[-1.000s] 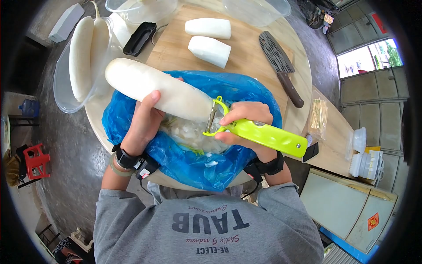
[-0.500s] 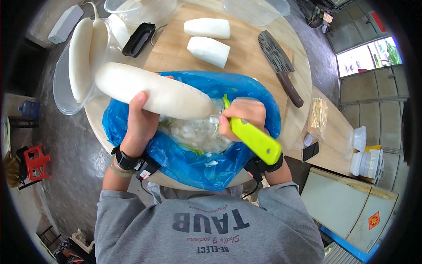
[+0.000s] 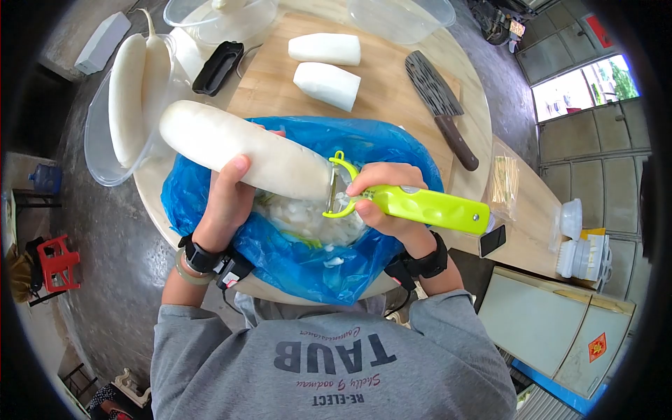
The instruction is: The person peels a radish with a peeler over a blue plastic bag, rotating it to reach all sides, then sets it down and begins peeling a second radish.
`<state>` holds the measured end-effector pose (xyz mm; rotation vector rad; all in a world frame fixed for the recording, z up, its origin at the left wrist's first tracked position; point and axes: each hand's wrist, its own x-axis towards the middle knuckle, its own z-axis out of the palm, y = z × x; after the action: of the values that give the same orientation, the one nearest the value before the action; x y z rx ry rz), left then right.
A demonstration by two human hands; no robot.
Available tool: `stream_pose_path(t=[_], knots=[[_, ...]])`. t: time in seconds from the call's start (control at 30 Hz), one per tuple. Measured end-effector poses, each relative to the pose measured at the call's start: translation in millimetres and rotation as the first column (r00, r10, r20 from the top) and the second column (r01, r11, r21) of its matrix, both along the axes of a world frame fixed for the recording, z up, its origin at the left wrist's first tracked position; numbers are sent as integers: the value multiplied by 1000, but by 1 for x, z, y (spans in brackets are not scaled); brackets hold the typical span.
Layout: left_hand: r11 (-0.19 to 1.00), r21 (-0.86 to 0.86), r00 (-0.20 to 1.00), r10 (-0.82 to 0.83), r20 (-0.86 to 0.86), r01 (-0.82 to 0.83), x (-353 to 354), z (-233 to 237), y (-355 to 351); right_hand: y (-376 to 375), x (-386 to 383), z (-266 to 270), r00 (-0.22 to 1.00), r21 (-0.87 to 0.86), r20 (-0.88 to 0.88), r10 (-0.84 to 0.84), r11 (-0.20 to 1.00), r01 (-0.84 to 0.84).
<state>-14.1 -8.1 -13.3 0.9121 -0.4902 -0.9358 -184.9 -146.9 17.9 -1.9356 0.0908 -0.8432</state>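
Left hand (image 3: 229, 199): thumb laid along the near side of the large white radish (image 3: 245, 150), fingertips showing at its far side; radish clasped between them. Right hand (image 3: 393, 176): fingers closed on the green peeler (image 3: 437, 208), thumb against the near side of the handle close to the head. Peeler blade upright in view, at the right-hand end of the radish; whether it touches the skin cannot be told.

Radish position: held aslant above the blue bag (image 3: 315, 273), its rounded left end extending past the bag's edge. Bag open, containing pale, wet-looking shavings (image 3: 301, 215) with some green bits.

Beyond the bag: wooden cutting board (image 3: 269, 87) on the round worktop (image 3: 478, 98). Two peeled radish pieces (image 3: 324, 49) on the board, side by side, apart, each with a flat cut end facing right. Knife (image 3: 434, 87) to their right, dark handle pointing toward the lower right.

Left of board: black tray (image 3: 218, 68); clear tub (image 3: 98, 154) with two whole radishes (image 3: 128, 101). Far edge: two further clear containers (image 3: 402, 21). Right: bundle of skewers (image 3: 502, 180), phone (image 3: 492, 240) and white containers (image 3: 572, 218) on a wooden side surface (image 3: 535, 231).
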Motion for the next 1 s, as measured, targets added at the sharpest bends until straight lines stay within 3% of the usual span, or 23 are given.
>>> stream_pose_path(t=[0.27, 0.53, 0.67, 0.73, 0.8, 0.9, 1.0], knots=[[1000, -5, 966, 18, 257, -17, -3, 5, 1, 2, 3, 0, 999, -83, -34, 24, 996, -27], [994, -49, 968, 109, 226, -101, -3, 1, 1, 1, 4, -2, 998, -170, -24, -61, 984, 57], [969, -78, 969, 239, 64, -234, 7, 7, 5, 1, 3, -8, 984, -86, -84, -155, 985, 148], [953, -68, 939, 302, 165, -294, 9, 8, 4, 4, 1, -2, 993, 14, -48, -112, 994, 113], [942, -76, 916, 337, 218, -328, 10, 7, 5, 2, -3, -3, 994, -8, -10, -110, 994, 110], [971, -38, 952, 239, 191, -236, 7, 10, 4, -5, -7, -7, 998, 115, 44, -43, 993, 38], [989, -26, 962, 149, 229, -147, 4, 9, 4, -4, -6, -6, 998, 133, 54, -19, 991, 12]])
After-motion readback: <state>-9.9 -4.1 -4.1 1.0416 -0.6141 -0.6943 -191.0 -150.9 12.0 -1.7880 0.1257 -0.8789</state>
